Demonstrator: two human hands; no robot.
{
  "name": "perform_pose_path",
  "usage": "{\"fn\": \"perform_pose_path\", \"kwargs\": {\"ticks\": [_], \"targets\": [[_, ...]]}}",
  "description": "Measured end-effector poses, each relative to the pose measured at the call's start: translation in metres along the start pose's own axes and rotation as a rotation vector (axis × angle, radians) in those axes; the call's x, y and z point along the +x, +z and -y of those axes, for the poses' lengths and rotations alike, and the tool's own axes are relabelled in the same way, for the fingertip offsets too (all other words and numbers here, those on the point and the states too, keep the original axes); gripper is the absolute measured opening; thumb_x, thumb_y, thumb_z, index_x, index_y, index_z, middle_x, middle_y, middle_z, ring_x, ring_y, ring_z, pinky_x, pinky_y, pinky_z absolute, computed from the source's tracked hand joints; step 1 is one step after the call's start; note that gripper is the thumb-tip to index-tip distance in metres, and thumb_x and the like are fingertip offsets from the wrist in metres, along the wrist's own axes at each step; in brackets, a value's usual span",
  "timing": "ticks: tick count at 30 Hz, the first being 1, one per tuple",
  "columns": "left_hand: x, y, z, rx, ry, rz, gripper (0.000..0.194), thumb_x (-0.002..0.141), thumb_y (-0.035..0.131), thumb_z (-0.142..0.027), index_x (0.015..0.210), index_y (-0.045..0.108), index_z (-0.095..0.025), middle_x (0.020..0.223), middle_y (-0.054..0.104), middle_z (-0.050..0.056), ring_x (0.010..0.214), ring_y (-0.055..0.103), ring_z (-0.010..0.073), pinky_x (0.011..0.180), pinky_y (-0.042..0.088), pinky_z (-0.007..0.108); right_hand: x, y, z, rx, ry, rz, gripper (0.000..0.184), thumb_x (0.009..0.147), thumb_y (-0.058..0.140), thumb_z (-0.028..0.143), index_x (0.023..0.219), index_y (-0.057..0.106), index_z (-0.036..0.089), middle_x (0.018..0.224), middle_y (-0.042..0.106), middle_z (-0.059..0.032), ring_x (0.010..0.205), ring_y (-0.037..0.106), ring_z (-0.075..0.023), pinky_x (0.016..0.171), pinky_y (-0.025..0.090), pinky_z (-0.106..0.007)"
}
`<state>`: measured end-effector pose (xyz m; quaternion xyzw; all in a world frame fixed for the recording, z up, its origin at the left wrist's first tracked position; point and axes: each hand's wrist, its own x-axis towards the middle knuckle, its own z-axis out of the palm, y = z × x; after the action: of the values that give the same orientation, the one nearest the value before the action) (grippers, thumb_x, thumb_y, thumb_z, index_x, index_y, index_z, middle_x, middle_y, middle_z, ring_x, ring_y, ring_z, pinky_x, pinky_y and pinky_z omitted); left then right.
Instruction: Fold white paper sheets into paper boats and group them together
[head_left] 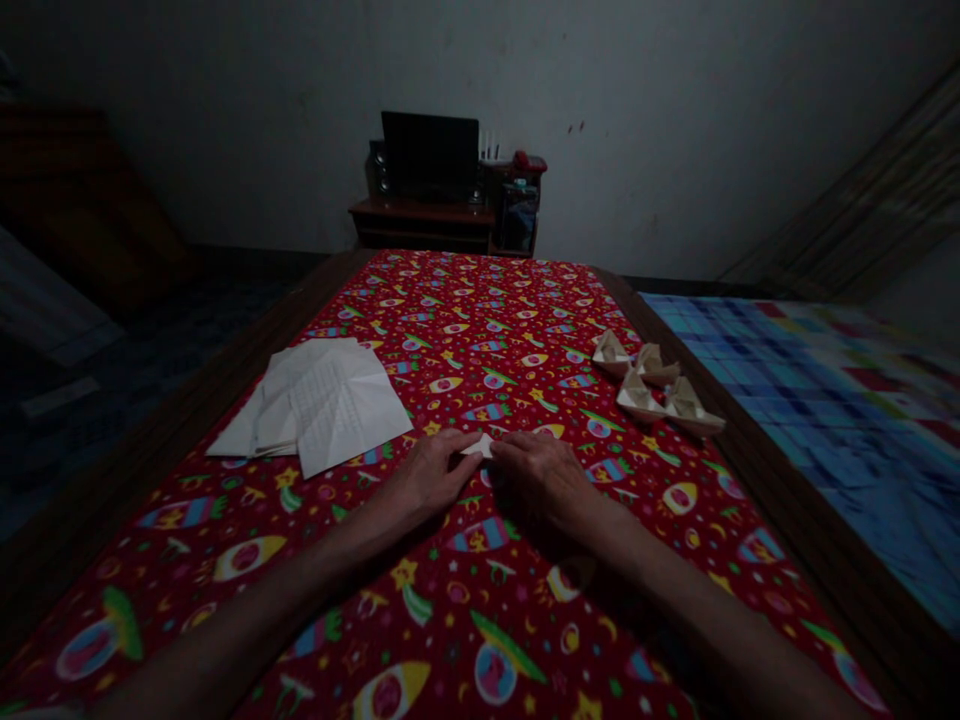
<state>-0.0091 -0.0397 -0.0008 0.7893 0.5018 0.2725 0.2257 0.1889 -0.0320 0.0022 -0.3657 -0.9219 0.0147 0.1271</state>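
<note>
Against the pale wall [637,130], a dark-screened monitor [430,157] stands on a reddish-brown wooden stand [420,230], flanked by small speakers [384,172] — a white device with upright rods [490,152] and a red object [529,161] sit just to its right. A brown wooden cabinet [75,190] rises at the far left above a blue patterned floor [169,340]. Nearer lies a red cloth [499,320] — printed with rockets and stars — with blue plaid fabric [720,350] beyond its right side.

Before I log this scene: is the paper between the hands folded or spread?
Folded: the white paper between the left hand and right hand is partly hidden, but shows a small peak, far smaller than the sheets.
</note>
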Motion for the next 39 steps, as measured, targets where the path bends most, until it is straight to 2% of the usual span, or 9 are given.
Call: {"fn": "perform_pose_path", "kwargs": {"ticks": [4, 9, 16, 18, 21, 25, 27, 33, 39], "targets": [[-0.001, 0.004, -0.003, -0.066, -0.007, -0.053, 0.027, 0.083, 0.053, -0.024, 0.105, 0.067, -0.020, 0.092, 0.069, 0.005, 0.080, 0.064, 0.0171, 0.073, 0.050, 0.028, 0.003, -0.001, 0.007, -0.074, 0.028, 0.013, 0.027, 0.088, 0.045, 0.011, 0.113, 0.053, 0.017, 0.094, 0.065, -0.0072, 0.078, 0.058, -0.0169, 0.066, 0.036, -0.028], [0.000, 0.007, -0.010, -0.088, 0.025, -0.125, 0.024, 0.082, 0.054, -0.023, 0.101, 0.068, -0.018, 0.089, 0.068, 0.005, 0.079, 0.064, 0.0164, 0.072, 0.051, 0.027, 0.006, 0.000, 0.014, -0.173, 0.113, -0.023, 0.019, 0.087, 0.047, 0.013, 0.102, 0.058, 0.017, 0.080, 0.066, -0.0063, 0.071, 0.060, -0.0178, 0.061, 0.035, -0.028], [0.001, 0.018, -0.016, -0.011, 0.003, -0.223, 0.050, 0.079, 0.053, -0.019, 0.128, 0.047, -0.011, 0.097, 0.060, 0.009, 0.087, 0.059, 0.0185, 0.082, 0.050, 0.034, 0.005, 0.013, 0.013, -0.090, 0.052, -0.326, 0.018, 0.088, 0.044, 0.015, 0.092, 0.061, 0.015, 0.073, 0.068, -0.0047, 0.064, 0.061, -0.0146, 0.060, 0.038, -0.024], [0.001, 0.019, -0.015, -0.001, 0.005, -0.217, 0.049, 0.078, 0.050, -0.014, 0.127, 0.048, -0.012, 0.098, 0.059, 0.009, 0.089, 0.058, 0.0182, 0.083, 0.049, 0.033, 0.004, 0.016, 0.014, -0.014, 0.074, -0.391, 0.020, 0.088, 0.043, 0.016, 0.088, 0.063, 0.015, 0.070, 0.068, -0.0043, 0.061, 0.061, -0.0140, 0.058, 0.038, -0.023], [0.001, 0.019, -0.010, 0.030, 0.004, -0.202, 0.047, 0.075, 0.048, -0.008, 0.121, 0.053, -0.011, 0.091, 0.059, 0.007, 0.080, 0.057, 0.0166, 0.075, 0.050, 0.031, 0.005, 0.017, 0.018, 0.184, 0.175, -0.432, 0.019, 0.087, 0.045, 0.018, 0.089, 0.064, 0.016, 0.077, 0.070, -0.0050, 0.065, 0.063, -0.0143, 0.060, 0.041, -0.022], [0.001, 0.020, 0.002, 0.062, 0.059, -0.206, 0.043, 0.075, 0.050, -0.008, 0.117, 0.056, -0.016, 0.088, 0.060, 0.004, 0.077, 0.057, 0.0158, 0.072, 0.049, 0.030, 0.007, 0.016, 0.022, 0.504, 0.322, -0.402, 0.021, 0.085, 0.047, 0.016, 0.094, 0.065, 0.020, 0.083, 0.070, -0.0015, 0.069, 0.064, -0.0128, 0.063, 0.044, -0.020], [0.001, 0.022, 0.007, 0.064, 0.112, -0.218, 0.041, 0.077, 0.051, -0.009, 0.116, 0.057, -0.018, 0.089, 0.061, 0.003, 0.079, 0.058, 0.0158, 0.073, 0.049, 0.029, 0.008, 0.015, 0.022, 0.536, 0.345, -0.365, 0.022, 0.084, 0.047, 0.015, 0.095, 0.065, 0.021, 0.081, 0.070, -0.0004, 0.069, 0.063, -0.0126, 0.063, 0.043, -0.020], [-0.002, 0.020, 0.013, 0.148, 0.169, -0.169, 0.042, 0.077, 0.049, -0.006, 0.117, 0.056, -0.017, 0.090, 0.059, 0.004, 0.081, 0.058, 0.0161, 0.074, 0.049, 0.029, 0.006, 0.016, 0.015, 0.245, 0.302, -0.261, 0.027, 0.080, 0.052, 0.017, 0.105, 0.062, 0.017, 0.084, 0.070, -0.0042, 0.068, 0.061, -0.0160, 0.059, 0.037, -0.024], [-0.004, 0.008, 0.005, 0.386, 0.106, -0.028, 0.039, 0.083, 0.049, -0.010, 0.121, 0.051, -0.020, 0.096, 0.055, 0.004, 0.081, 0.056, 0.0163, 0.070, 0.049, 0.027, 0.004, 0.017, 0.012, 0.008, 0.311, -0.157, 0.013, 0.082, 0.051, 0.019, 0.088, 0.063, 0.018, 0.072, 0.065, -0.0032, 0.060, 0.055, -0.0147, 0.053, 0.030, -0.025]]}}
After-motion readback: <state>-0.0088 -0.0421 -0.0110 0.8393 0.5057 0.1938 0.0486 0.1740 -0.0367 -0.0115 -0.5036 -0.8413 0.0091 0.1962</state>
